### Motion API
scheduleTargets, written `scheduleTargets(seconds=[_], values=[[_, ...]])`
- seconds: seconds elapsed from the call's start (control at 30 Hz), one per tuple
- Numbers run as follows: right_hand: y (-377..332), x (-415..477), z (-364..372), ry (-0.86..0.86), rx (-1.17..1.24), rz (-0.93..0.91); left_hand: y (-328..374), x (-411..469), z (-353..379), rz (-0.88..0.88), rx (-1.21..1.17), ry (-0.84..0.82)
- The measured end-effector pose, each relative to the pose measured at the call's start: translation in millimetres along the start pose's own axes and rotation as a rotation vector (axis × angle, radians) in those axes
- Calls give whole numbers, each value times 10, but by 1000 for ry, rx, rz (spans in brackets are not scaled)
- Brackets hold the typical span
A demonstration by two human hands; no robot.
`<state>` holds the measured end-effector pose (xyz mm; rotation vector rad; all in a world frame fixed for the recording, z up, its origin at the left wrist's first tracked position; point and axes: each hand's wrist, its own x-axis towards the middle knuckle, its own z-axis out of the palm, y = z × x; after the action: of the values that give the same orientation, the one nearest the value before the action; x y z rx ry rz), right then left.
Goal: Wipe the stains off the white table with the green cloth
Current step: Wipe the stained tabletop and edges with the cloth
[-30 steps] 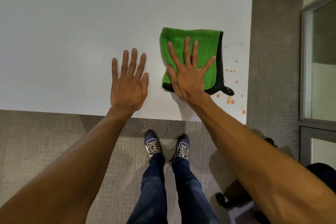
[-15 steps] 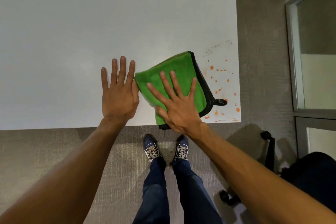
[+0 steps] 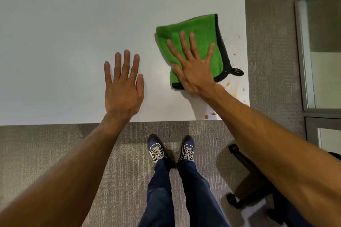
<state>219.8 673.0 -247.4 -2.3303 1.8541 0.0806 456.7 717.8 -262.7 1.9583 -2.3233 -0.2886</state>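
A folded green cloth (image 3: 201,26) with a black hem lies near the right end of the white table (image 3: 73,24). My right hand (image 3: 193,68) presses flat on it, fingers spread, thumb at its near left edge. My left hand (image 3: 123,86) rests flat on the bare table to the left, apart from the cloth. Orange stains (image 3: 227,84) dot the table to the right of the cloth and below it, and more stains (image 3: 206,116) sit at the front edge. Part of the stained patch is hidden under the cloth and my forearm.
The table's front edge runs just below my left wrist, and its right edge lies close to the cloth. A black chair base (image 3: 245,160) on castors stands on the grey carpet at the right. A glass partition (image 3: 323,42) is further right. My shoes (image 3: 156,151) are under the edge.
My right hand has slid the cloth to the right and away from me, off the front edge and away from my left hand. Fewer orange spots show now. My left hand stays flat.
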Motion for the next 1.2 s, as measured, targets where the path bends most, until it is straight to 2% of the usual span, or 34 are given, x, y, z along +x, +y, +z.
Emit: scheduleTargets(seconds=[0.23,0.4,0.47,0.7,0.8,1.07,1.2], values=[[-100,-818,159,2,-42,-226,17,0,-17,-6,0,-5],[-129,-977,185,-22,-50,-253,15,-4,-4,-4,9,0],[-119,-807,158,-26,-55,-219,14,7,6,-5,10,3],[-144,257,15,-10,15,84,20,0,24,-13,23,11],[-160,392,2,12,15,135,24,-9,36,-11,30,17],[-338,-531,135,7,-48,-224,38,1,13,-16,31,8],[-383,-844,199,-4,-54,-281,31,-25,2,-15,53,-1]])
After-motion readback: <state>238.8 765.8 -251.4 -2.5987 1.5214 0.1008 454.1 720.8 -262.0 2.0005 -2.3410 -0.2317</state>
